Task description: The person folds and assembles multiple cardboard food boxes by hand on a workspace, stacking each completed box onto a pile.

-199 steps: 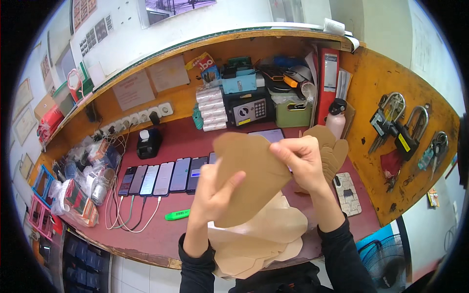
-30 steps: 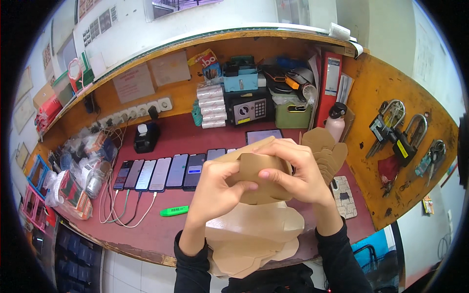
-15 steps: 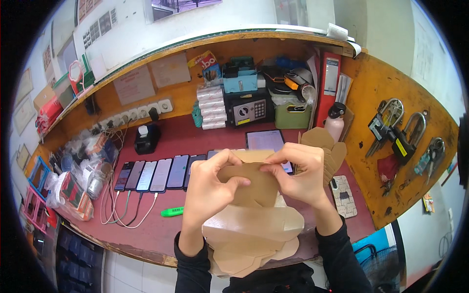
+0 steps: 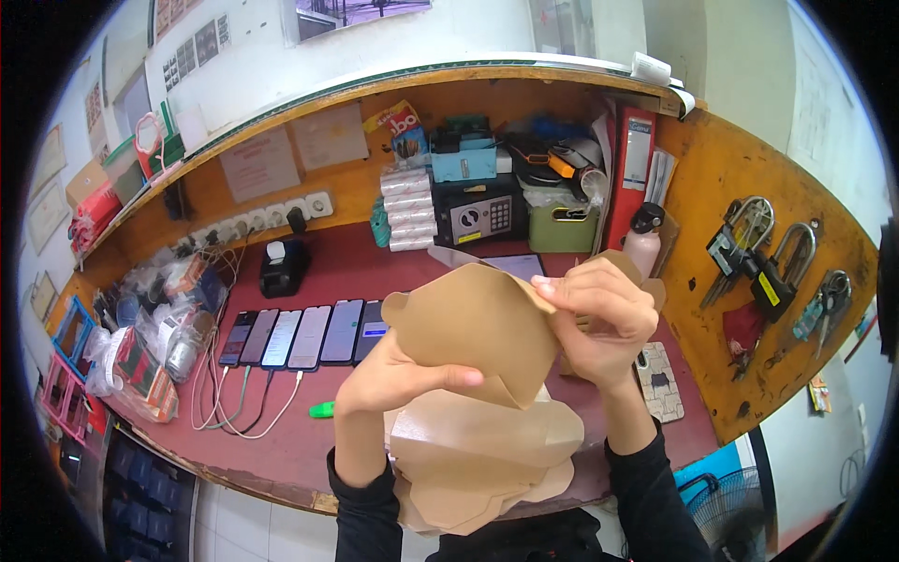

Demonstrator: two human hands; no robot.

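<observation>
A partly folded brown paper box (image 4: 473,328) is held up over the desk, with one broad panel facing me. My left hand (image 4: 398,375) is closed on its lower left, thumb lying across the panel and the other fingers hidden behind. At its upper right edge, my right hand (image 4: 604,314) pinches a corner between thumb and fingers. Below, flat brown box blanks (image 4: 487,450) lie stacked at the desk's near edge. More brown cardboard (image 4: 654,295) shows partly behind my right hand.
Several phones (image 4: 306,337) stand in a row at the left, charging cables (image 4: 225,403) before them. A green marker (image 4: 321,410) lies by my left wrist. A patterned phone case (image 4: 661,382) is right of my right forearm. Behind are a small safe (image 4: 478,211) and a pink bottle (image 4: 641,244).
The box has turned so a broad panel faces me. My left hand moved down to its lower left; my right hand shifted slightly right, still pinching an edge.
</observation>
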